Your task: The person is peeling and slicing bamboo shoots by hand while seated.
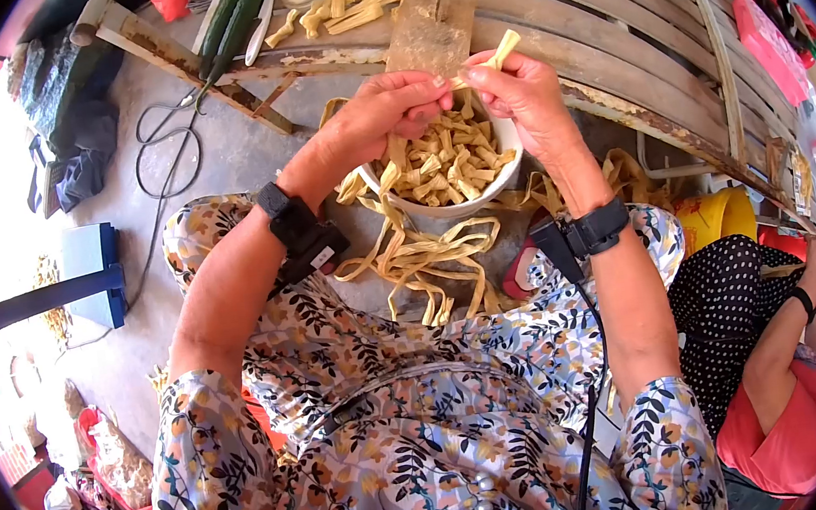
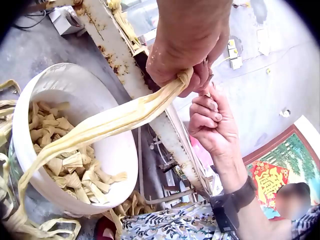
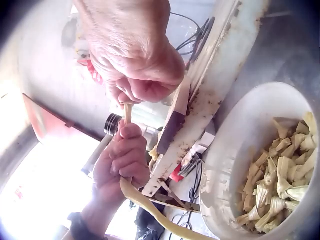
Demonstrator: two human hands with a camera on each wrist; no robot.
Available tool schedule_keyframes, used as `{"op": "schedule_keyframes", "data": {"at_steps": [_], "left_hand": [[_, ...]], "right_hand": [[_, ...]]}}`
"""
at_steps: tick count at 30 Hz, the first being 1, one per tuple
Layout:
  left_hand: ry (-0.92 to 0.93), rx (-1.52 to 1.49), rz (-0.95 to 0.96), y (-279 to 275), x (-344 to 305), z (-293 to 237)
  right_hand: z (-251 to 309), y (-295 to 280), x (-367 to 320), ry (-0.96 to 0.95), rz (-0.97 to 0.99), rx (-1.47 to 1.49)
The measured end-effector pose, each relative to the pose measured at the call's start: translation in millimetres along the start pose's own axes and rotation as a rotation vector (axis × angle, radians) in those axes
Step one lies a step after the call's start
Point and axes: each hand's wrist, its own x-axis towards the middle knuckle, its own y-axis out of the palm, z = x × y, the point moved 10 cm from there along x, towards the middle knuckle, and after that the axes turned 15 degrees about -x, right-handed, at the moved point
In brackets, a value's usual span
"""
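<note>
My left hand [image 1: 390, 111] and right hand [image 1: 522, 91] meet above a white tub [image 1: 423, 211], fingertips close together. Both pinch a long, flat, pale-yellow strip [image 2: 115, 116], which looks like bean curd skin. In the left wrist view the strip hangs from the left hand past the tub's rim. One end sticks up beyond the right hand's fingers in the head view. A short length of strip [image 3: 128, 112] spans the two hands in the right wrist view. Inside the tub lie many short knotted yellow pieces [image 1: 453, 164].
Loose long strips [image 1: 428, 253] lie beside the tub near my knees. A slatted wooden bench [image 1: 625, 39] with a rusty frame stands just beyond, bearing yellow knots [image 1: 354, 4], long green gourds [image 1: 236, 23] and a small board [image 1: 432, 26]. Another person [image 1: 785, 383] sits at right.
</note>
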Motion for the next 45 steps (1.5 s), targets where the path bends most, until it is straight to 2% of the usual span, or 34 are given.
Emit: {"op": "schedule_keyframes", "data": {"at_steps": [9,12,15,19,24,26,31,41,43,45], "left_hand": [[-0.119,-0.088,0.053,-4.8,-0.1,6.5],[-0.131,-0.071,0.137,-2.4,1.5,-3.3],[0.045,0.257,0.000,-6.9,-0.7,-28.9],[0.222,0.589,0.005,-14.0,-0.1,-66.1],[0.471,0.537,-0.191,-27.5,21.1,-118.4],[0.515,0.561,-0.254,-32.9,34.1,-124.2],[0.591,0.639,-0.381,-44.9,47.0,-130.3],[0.641,0.662,-0.409,-55.2,56.0,-131.3],[0.633,0.682,-0.426,-57.5,57.6,-131.2],[0.700,0.820,-0.468,-66.0,57.6,-126.7]], "right_hand": [[11.1,0.6,0.0,0.005,0.050,-0.100],[9.7,-1.3,3.7,0.032,0.034,-0.035],[6.6,-9.7,13.6,0.018,-0.009,-0.036],[18.4,-25.7,33.0,-0.023,-0.136,-0.076],[45.5,-38.0,56.0,-0.183,-0.305,0.016],[45.3,-43.8,66.3,-0.238,-0.344,0.068],[38.4,-51.8,76.5,-0.213,-0.414,0.115],[30.4,-52.9,82.5,-0.201,-0.446,0.152],[24.3,-53.3,86.0,-0.181,-0.444,0.109],[11.2,-57.5,88.1,-0.147,-0.472,0.002]]}}
